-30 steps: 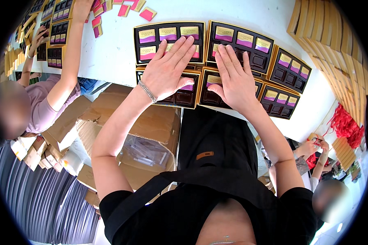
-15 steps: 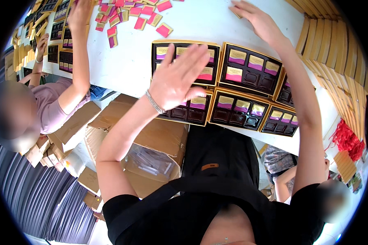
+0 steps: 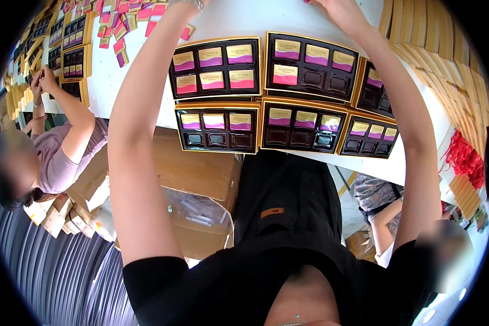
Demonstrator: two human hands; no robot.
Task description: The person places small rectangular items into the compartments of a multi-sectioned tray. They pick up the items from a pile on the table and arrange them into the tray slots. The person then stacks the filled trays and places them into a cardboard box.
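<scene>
My left hand is cut off by the top edge, with only its wrist and silver bracelet showing, so its fingers are hidden. At the top edge my right hand is closed, a bit of a pink-wrapped chocolate showing at its fingertips. Below and between my forearms lie gold-edged chocolate boxes in two rows. The far left box has all six compartments filled. Four gold-wrapped chocolates sit in the box beside it. The near boxes hold chocolates in their far row only. My right forearm partly covers another box.
Loose pink and purple chocolates are scattered on the white table at the far left. Stacked gold-edged boards line the right, near red ribbon. An open carton stands below. Co-workers are on both sides.
Both my hands have moved, the left from above the boxes to beyond the top edge, the right slightly up. The far left box is now uncovered. The co-worker at left has lowered an arm.
</scene>
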